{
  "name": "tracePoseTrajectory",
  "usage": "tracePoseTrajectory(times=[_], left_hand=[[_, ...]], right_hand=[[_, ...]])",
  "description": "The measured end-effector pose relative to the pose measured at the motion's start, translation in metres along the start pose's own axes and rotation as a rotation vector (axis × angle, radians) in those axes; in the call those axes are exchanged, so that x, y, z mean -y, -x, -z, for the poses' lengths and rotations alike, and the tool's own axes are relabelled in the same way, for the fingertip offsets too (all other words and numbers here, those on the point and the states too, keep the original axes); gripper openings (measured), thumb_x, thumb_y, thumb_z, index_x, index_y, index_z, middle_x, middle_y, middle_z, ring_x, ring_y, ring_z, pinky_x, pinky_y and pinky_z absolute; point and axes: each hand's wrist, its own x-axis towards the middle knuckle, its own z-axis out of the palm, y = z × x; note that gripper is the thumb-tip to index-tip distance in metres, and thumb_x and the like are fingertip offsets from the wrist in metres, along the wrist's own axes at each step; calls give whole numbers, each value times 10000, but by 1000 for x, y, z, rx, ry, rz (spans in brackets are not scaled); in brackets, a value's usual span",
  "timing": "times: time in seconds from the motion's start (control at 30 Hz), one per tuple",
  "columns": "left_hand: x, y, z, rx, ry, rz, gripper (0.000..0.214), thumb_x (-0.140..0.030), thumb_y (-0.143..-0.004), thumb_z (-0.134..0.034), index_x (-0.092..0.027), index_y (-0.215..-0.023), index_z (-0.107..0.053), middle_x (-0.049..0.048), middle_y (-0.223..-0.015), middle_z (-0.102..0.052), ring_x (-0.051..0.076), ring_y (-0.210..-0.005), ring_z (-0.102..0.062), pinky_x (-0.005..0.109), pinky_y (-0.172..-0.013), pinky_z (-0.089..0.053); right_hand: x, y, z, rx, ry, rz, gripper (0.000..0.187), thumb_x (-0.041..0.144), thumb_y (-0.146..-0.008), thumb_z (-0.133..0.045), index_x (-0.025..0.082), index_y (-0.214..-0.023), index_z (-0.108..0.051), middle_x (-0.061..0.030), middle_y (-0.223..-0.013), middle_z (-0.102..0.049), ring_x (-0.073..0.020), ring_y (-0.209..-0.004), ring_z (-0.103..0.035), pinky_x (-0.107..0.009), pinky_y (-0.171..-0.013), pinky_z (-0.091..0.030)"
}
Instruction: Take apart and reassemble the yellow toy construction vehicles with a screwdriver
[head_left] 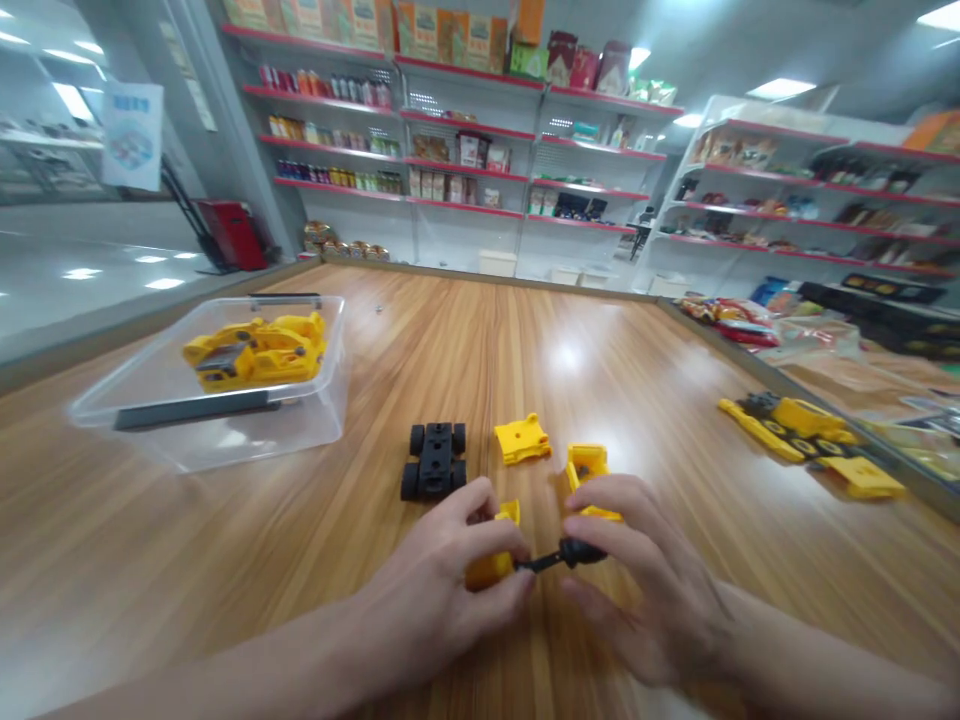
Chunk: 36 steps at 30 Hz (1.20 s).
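Note:
Low over the wooden table, my left hand (469,565) is closed around a yellow plastic toy part (489,570), its fingers covering much of it. A black screwdriver (576,552) lies across from my right hand (649,570), whose fingers curve around its handle. The shaft's tip meets the yellow part by my left fingertips. Just beyond my right fingers sits a yellow toy cab piece (586,465), partly hidden. A flat yellow plate (523,440) lies farther back. Left of that stands a black wheeled toy chassis (435,460).
At the left, a clear plastic bin (300,428) with black handles holds yellow toy vehicle pieces (259,352). More yellow and black toy parts (810,440) lie near the table's right edge. Stocked shelves (472,128) stand behind the wooden table (480,340).

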Motion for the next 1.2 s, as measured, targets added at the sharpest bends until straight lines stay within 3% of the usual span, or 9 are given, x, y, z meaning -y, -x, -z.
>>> tracePoseTrajectory(times=[0.13, 0.4, 0.67, 1.2], left_hand=[[2, -1, 1, 25, 17, -17, 79, -182, -861, -602, -215, -896, -665, 15, -892, -469, 144, -828, -528, 300, -748, -469], [1, 0, 2, 23, 13, 1, 58, -188, -865, -603, -203, -876, -658, 11, -894, -463, 132, -820, -521, 286, -748, -458], [1, -1, 3, 39, 18, 49, 58, -203, -867, -602, -205, -878, -659, 9, -889, -467, 134, -809, -516, 296, -746, -445], [-2, -2, 5, 36, 54, 94, 61, -216, -866, -603, -217, -889, -659, 4, -883, -485, 133, -812, -535, 300, -759, -451]], right_hand=[[-14, -10, -9, 48, -148, -52, 401, -13, -828, -514, 122, -1203, -548, -126, -1118, -511, -231, -1029, -539, -384, -839, -539], [-13, -3, -10, -22, -314, -19, 499, -81, -709, -511, 80, -1181, -496, -142, -1129, -460, -266, -1104, -477, -417, -892, -510], [-17, -3, -18, -83, -371, -82, 462, -95, -743, -517, 104, -1159, -498, -113, -1060, -506, -229, -1016, -513, -377, -840, -515], [-17, -4, -12, -73, -328, -60, 431, -72, -772, -551, 104, -1164, -520, -110, -1045, -561, -201, -988, -556, -329, -817, -547]])
